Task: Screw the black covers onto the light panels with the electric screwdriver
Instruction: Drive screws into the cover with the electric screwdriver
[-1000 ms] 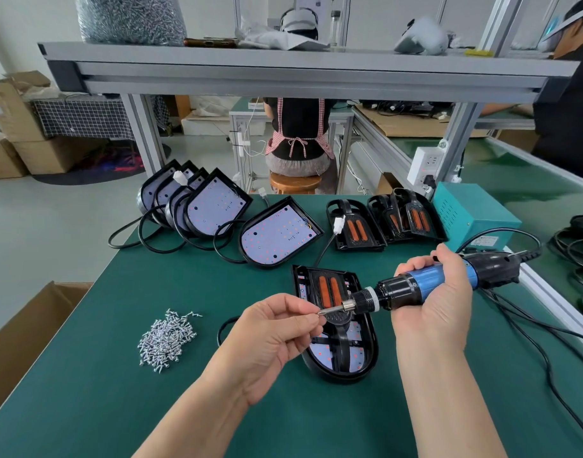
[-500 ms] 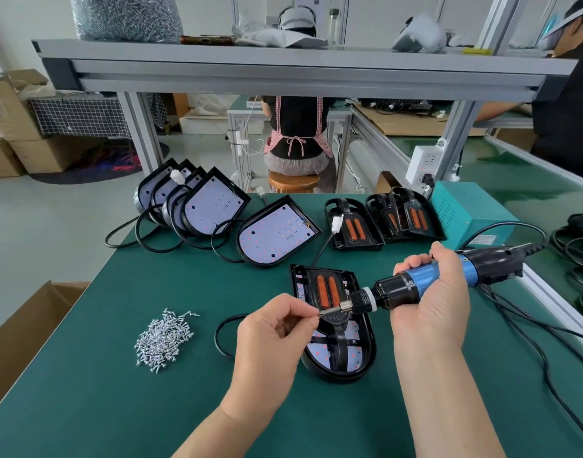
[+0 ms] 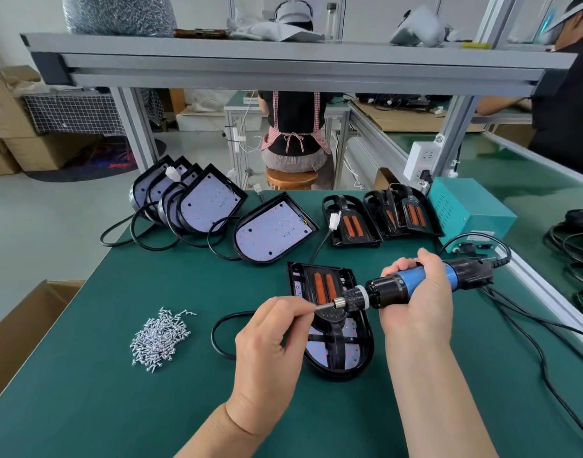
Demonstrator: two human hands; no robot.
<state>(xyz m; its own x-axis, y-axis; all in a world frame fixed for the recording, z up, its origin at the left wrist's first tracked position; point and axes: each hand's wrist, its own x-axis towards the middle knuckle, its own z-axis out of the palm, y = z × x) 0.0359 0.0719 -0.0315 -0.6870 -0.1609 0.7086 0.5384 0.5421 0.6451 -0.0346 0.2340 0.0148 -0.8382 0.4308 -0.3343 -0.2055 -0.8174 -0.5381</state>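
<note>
A light panel with a black cover [image 3: 330, 322] on it lies on the green mat in front of me. My right hand [image 3: 419, 292] grips the blue and black electric screwdriver [image 3: 412, 285], held almost level above the panel with its bit pointing left. My left hand [image 3: 273, 332] pinches at the bit's tip [image 3: 321, 307], fingers closed there; what sits between them is too small to tell. A pile of silver screws [image 3: 161, 335] lies to the left. One bare panel [image 3: 273, 229] lies further back, and several more lean in a stack [image 3: 191, 196].
Spare black covers [image 3: 379, 216] lie at the back right beside a teal power box [image 3: 468, 213]. The screwdriver's black cables [image 3: 531, 325] trail right. A cardboard box [image 3: 22, 319] stands off the table's left edge. An aluminium shelf [image 3: 283, 64] spans overhead. Two persons work beyond.
My left hand has turned a little more upright at the bit's tip. The screwdriver has barely shifted. The view has moved slightly.
</note>
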